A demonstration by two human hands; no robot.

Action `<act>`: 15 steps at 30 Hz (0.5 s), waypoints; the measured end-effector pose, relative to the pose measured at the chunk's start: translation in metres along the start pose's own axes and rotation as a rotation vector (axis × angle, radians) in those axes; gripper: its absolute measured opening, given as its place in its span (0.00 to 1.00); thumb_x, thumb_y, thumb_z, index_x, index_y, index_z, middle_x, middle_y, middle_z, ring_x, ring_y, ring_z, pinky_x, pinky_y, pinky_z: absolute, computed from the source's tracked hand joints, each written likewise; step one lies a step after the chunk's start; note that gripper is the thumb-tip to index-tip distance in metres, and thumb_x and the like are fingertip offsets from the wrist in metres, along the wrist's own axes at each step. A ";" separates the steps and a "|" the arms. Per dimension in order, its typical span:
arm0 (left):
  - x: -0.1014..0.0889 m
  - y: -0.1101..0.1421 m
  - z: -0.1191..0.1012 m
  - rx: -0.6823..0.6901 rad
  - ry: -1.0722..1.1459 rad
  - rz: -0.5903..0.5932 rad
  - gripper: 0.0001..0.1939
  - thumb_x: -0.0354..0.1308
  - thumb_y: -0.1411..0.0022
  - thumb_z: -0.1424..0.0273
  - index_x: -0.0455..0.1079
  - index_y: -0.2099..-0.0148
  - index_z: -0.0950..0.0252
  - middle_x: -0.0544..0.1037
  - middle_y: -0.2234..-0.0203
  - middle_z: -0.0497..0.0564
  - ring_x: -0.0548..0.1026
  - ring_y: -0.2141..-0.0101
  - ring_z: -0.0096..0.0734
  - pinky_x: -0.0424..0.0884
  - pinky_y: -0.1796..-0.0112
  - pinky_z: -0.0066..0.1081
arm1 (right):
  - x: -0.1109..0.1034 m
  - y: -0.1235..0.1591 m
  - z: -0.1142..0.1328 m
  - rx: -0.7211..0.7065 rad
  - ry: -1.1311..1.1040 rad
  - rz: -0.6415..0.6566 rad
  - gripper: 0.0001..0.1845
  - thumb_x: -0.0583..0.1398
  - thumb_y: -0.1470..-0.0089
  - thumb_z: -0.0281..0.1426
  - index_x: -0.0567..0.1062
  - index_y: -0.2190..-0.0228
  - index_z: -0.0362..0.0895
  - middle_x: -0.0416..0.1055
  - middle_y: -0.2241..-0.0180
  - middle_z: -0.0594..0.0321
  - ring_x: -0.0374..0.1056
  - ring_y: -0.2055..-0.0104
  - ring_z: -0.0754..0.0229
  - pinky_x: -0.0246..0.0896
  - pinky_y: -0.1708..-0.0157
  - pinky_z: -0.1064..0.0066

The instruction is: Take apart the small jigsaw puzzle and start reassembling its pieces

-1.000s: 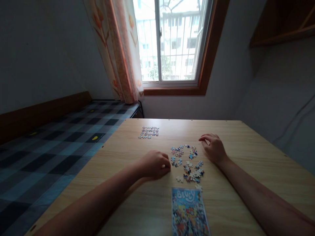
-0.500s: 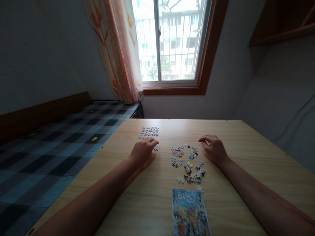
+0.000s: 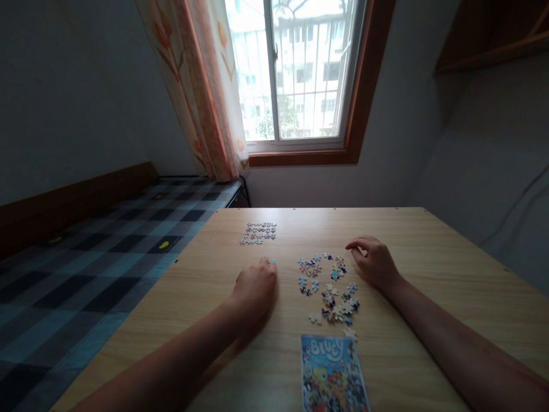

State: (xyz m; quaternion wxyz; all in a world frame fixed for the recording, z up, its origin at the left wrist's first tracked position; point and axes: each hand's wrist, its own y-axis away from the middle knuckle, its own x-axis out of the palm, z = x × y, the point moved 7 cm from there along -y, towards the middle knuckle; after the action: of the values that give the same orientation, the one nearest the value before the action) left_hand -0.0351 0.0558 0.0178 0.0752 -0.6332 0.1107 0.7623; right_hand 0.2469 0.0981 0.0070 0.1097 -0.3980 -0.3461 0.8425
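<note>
My left hand is low over the table, its fingers bent and closed at a small light-blue puzzle piece, which shows at the fingertips. Beyond it lie rows of puzzle pieces laid out in a block, the nearest row shorter than the others. My right hand rests on its side on the table, loosely curled, with a gap between thumb and forefinger and nothing in it. Just left of it are loose pieces in a scattered ring. A heap of pieces, some face down, lies nearer to me.
A picture card marked "Bluey" lies at the near middle of the wooden table. Left of the table stands a bed with a checked cover. A window and a flowered curtain are behind.
My left hand has come nearer to me and turned, its fingertips now at the light-blue piece. More of the laid-out rows shows. My right hand has stayed put.
</note>
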 end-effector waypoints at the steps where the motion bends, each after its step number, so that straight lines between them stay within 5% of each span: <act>1: 0.000 -0.001 0.001 -0.005 0.007 0.001 0.17 0.42 0.36 0.81 0.70 0.52 0.69 0.75 0.61 0.61 0.78 0.65 0.42 0.73 0.68 0.35 | 0.000 0.000 0.000 0.001 -0.003 0.002 0.10 0.56 0.48 0.26 0.77 0.74 0.47 0.77 0.68 0.59 0.71 0.61 0.52 0.65 0.58 0.61; 9: 0.006 -0.023 0.034 -0.110 0.026 -0.013 0.24 0.40 0.31 0.75 0.63 0.37 0.58 0.74 0.54 0.60 0.77 0.59 0.39 0.71 0.62 0.34 | 0.003 0.001 -0.001 0.011 -0.016 0.021 0.10 0.56 0.48 0.26 0.77 0.74 0.47 0.77 0.68 0.60 0.71 0.61 0.52 0.65 0.59 0.61; 15: 0.018 -0.043 0.048 -0.121 0.077 -0.068 0.26 0.42 0.33 0.74 0.61 0.35 0.54 0.74 0.52 0.58 0.77 0.61 0.39 0.70 0.64 0.33 | 0.005 0.000 0.002 -0.001 -0.020 0.030 0.11 0.56 0.48 0.25 0.77 0.74 0.47 0.77 0.69 0.60 0.71 0.62 0.53 0.64 0.59 0.62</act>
State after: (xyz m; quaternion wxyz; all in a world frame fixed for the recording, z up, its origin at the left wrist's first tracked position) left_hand -0.0732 0.1097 0.0056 0.0581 -0.6689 0.0456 0.7396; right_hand 0.2419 0.0990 0.0050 0.0934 -0.3947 -0.3415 0.8478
